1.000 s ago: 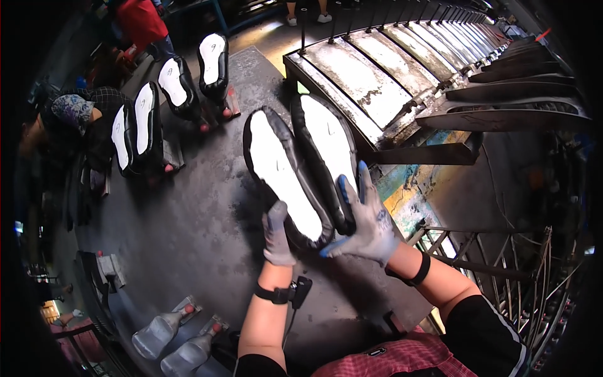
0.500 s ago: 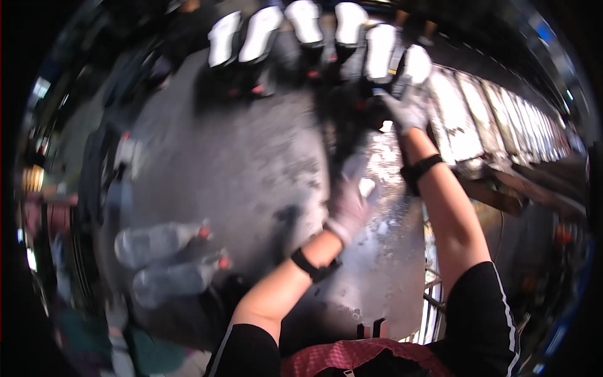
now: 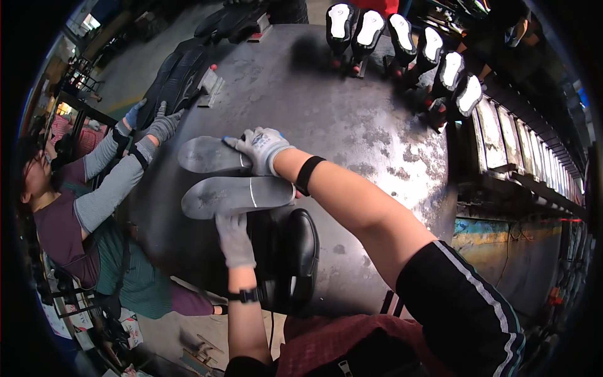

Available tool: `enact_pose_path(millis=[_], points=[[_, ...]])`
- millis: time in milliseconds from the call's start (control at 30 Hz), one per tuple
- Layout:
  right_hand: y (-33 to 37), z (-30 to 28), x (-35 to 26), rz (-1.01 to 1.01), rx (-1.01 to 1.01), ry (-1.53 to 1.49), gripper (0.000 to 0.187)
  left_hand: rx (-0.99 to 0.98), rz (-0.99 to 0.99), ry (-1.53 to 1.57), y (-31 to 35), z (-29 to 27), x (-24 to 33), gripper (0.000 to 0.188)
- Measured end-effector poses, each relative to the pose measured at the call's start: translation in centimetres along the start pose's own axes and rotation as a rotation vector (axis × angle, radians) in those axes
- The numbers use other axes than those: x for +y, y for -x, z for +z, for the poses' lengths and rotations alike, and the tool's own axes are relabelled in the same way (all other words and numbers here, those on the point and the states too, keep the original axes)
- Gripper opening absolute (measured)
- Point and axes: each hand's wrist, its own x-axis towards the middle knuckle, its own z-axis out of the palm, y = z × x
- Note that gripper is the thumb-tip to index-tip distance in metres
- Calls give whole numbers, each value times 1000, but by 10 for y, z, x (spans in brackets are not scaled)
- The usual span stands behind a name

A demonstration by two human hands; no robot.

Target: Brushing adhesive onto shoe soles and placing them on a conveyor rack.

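Two grey foot-shaped metal lasts lie side by side, soles up, at the left of the dark table. My right hand (image 3: 262, 147), in a white-grey glove, grips the heel end of the far last (image 3: 207, 156), its fingers bent over the top. My left hand (image 3: 235, 242), gloved too, comes from the front to the edge of the near last (image 3: 229, 195). Its fingertips disappear under that edge. A thin light line crosses each last near the heel. Black shoes (image 3: 303, 251) stand just right of my left hand.
Along the far right rim stands a row of black shoes with white soles (image 3: 401, 31) on stands with red knobs. A co-worker (image 3: 75, 207) at the left has gloved hands at a pair of black soles (image 3: 176, 78). A ribbed metal conveyor (image 3: 502, 138) runs beside the right edge.
The view has swung left. My right hand has left the white-soled shoes and now lies on the far last; my left hand has moved left to the near last.
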Motion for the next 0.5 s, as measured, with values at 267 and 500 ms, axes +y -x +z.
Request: enact_pose_path(millis=[267,500], points=[[129,50,2,347,230,-143,83,111,-339,270,-35,30,-5,75],[333,101,-27,644,488,-109,83,-16,-475,269,8,28,-33,88]])
